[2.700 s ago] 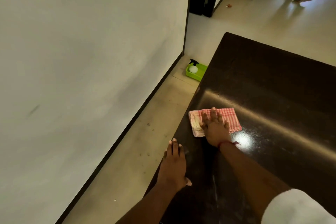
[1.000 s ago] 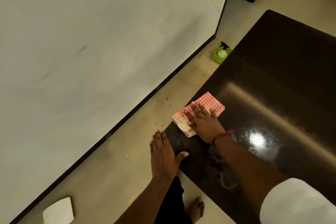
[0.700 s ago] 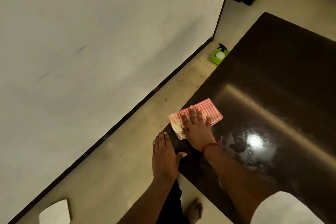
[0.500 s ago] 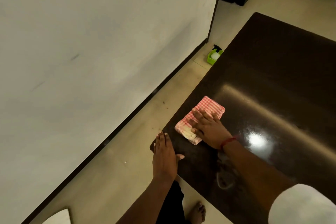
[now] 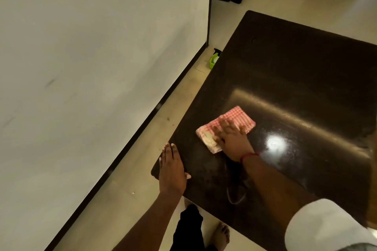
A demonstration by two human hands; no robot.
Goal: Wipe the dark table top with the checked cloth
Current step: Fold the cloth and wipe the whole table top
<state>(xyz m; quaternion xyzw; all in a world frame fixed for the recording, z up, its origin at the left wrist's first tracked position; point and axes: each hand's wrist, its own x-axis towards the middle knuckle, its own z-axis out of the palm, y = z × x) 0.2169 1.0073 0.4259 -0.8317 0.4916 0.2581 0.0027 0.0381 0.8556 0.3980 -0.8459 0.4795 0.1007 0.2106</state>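
Observation:
The dark glossy table top [image 5: 289, 79] fills the right half of the view. A folded red-and-white checked cloth [image 5: 239, 117] lies on it near the left edge. My right hand [image 5: 232, 140] presses flat on the cloth, fingers spread over it and blurred by motion. My left hand [image 5: 172, 169] rests flat on the near left corner of the table, holding nothing. Wet smears and a bright light reflection show on the surface beside my right wrist.
A pale wall [image 5: 91, 67] runs along the left, with a narrow strip of floor between it and the table. A green tray with a spray bottle [image 5: 214, 60] sits on the floor by the table's left edge. My bare foot [image 5: 221, 236] stands below the near edge.
My right hand has slid the cloth away from the table's left edge toward the middle. My left hand has stayed on the near corner. The camera view shifted.

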